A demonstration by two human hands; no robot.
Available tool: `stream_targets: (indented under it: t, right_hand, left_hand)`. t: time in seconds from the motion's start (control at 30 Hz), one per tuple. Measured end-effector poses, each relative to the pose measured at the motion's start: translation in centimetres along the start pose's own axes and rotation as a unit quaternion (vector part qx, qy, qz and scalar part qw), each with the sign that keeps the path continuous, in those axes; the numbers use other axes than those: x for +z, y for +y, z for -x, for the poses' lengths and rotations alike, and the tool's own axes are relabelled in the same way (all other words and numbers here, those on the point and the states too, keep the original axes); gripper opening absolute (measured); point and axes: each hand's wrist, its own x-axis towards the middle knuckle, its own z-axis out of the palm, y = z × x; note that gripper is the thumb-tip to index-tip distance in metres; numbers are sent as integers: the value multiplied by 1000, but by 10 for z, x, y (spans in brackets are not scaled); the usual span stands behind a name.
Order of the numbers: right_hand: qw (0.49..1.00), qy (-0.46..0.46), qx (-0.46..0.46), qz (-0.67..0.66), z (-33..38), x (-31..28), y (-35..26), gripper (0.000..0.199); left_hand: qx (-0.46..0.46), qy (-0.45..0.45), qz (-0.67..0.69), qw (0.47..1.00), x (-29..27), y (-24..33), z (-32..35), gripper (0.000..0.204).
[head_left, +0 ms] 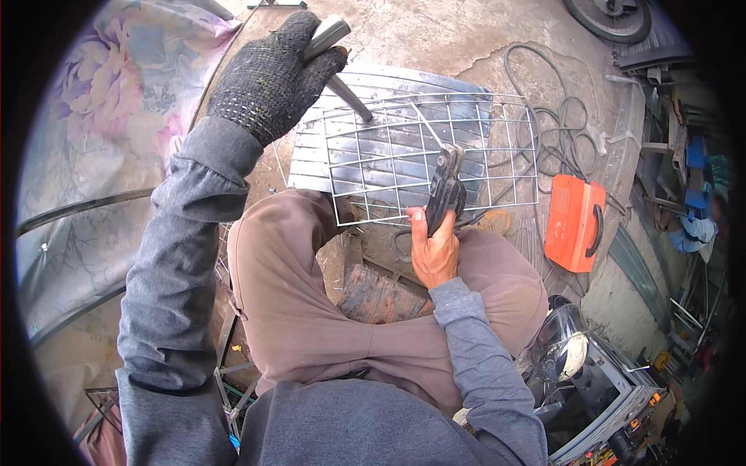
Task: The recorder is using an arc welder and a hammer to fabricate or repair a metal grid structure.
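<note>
My left hand [268, 78], in a dark knitted glove, is raised at the upper left. It is closed around a metal bar [351, 99]; a thick round shiny end [328, 35] sticks out above the fingers, while a thinner length slants down toward the grid. Bare and closed, my right hand [435, 250] grips a black electrode holder [447, 186]. A thin welding rod [427, 120] slants up from its jaws, over the wire grid. The welded wire grid [332, 175] lies in front of my knees, over a grey ribbed metal sheet [311, 147].
An orange welding machine [573, 224] with a black handle stands to the right, near coiled cable [571, 116]. A dark wood block [381, 295] lies between my legs. Floral sheeting [101, 101] hangs at the left. A wheel [614, 19] is at the far right.
</note>
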Motion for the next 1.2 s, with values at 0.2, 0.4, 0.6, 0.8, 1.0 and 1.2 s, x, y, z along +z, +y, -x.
stream_targets:
  t: [0.2, 0.4, 0.6, 0.8, 1.0, 1.2]
  right_hand:
    - [1000, 4, 6, 14, 0, -1, 3, 31]
    - [1000, -5, 14, 23, 0, -2, -1, 32]
    - [1000, 0, 15, 23, 0, -1, 1, 33]
    - [1000, 2, 12, 18, 0, -3, -2, 35]
    - [1000, 1, 20, 19, 1, -3, -5, 36]
    - [1000, -2, 20, 15, 0, -4, -4, 36]
  left_hand:
    - [-89, -26, 91, 992, -35, 33, -9, 38]
    - [-100, -40, 103, 989, -35, 29, -9, 37]
    - [-55, 29, 89, 994, -43, 27, -9, 38]
    - [-169, -34, 83, 982, -55, 42, -12, 38]
    - [-78, 27, 82, 993, -39, 32, -9, 38]
    - [-135, -8, 64, 989, -42, 39, -11, 38]
